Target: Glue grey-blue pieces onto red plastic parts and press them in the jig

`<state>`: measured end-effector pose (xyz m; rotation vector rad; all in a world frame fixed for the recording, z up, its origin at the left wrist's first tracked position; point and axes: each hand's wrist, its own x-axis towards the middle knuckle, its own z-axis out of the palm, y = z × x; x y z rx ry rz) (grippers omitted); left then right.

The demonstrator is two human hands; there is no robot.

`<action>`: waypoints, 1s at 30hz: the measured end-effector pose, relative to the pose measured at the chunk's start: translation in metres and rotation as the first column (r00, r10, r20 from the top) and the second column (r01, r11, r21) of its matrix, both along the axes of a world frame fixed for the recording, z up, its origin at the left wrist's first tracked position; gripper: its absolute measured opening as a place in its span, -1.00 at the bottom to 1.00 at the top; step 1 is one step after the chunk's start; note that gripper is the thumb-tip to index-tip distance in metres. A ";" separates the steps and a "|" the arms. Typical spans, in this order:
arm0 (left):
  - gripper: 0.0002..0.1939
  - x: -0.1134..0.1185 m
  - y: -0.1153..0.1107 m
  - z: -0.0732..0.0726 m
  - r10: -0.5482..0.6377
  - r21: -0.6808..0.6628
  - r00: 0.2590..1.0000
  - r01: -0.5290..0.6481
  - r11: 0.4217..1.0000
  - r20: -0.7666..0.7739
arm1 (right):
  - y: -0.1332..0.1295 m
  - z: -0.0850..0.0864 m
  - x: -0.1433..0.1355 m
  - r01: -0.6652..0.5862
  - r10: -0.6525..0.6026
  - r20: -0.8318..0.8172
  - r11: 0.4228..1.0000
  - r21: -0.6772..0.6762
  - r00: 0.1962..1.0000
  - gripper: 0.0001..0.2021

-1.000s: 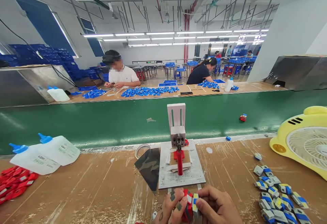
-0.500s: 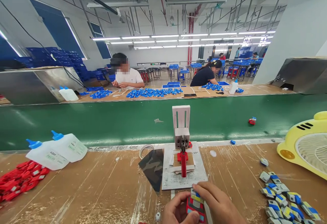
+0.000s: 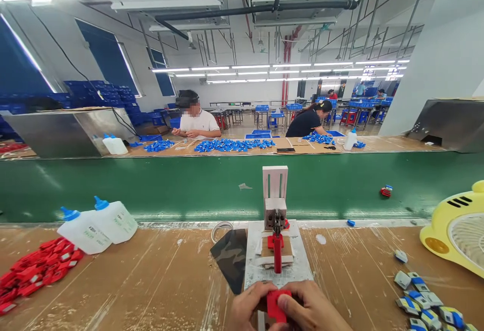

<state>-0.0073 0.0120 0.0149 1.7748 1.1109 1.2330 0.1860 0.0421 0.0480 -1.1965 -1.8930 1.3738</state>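
A red plastic piece (image 3: 273, 308) is pinched by the left hand (image 3: 246, 305) and right hand (image 3: 313, 307) (both narrowed), just before the red-handled toggle clamp (image 3: 278, 250).

A press (image 3: 276, 213) stands mid-table, with a sheet (image 3: 231, 259) and a tape roll (image 3: 214, 230) just left of it and the left hand (image 3: 247, 307) and right hand (image 3: 315, 307), a part (image 3: 274, 305) between them, before it. Bottles (image 3: 118, 223) and a heap of pieces (image 3: 42, 268) lie left on the table (image 3: 162, 280), blocks (image 3: 431, 299) and a fan (image 3: 438, 222) right. Behind runs a belt (image 3: 189, 187); beyond it, a far table (image 3: 389, 142) bears more piles (image 3: 230, 145).
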 end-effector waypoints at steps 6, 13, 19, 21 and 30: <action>-0.71 -0.025 0.051 0.036 0.143 -0.323 0.990 -0.135 0.937 0.002 | 0.029 0.029 -0.001 0.309 -0.304 -0.068 0.946 0.093 0.950 -0.56; -0.89 -0.024 0.094 0.046 0.076 -0.275 0.989 -0.109 0.955 -0.129 | 0.023 0.049 -0.011 0.011 -0.126 -0.305 0.936 -0.352 0.944 -0.45; -0.77 0.015 0.104 0.046 -0.024 -0.301 0.995 -0.007 0.954 -0.098 | 0.024 0.098 0.001 -0.206 -0.209 -0.545 0.772 -0.602 0.812 -0.32; -0.76 0.024 0.107 0.043 -0.013 -0.304 0.998 -0.008 0.953 -0.067 | 0.024 0.099 0.004 -0.177 -0.212 -0.528 0.787 -0.591 0.822 -0.35; -0.76 0.024 0.101 0.025 0.081 -0.262 0.996 -0.090 0.961 -0.044 | 0.012 0.069 0.012 -0.010 -0.189 -0.386 0.889 -0.458 0.903 -0.43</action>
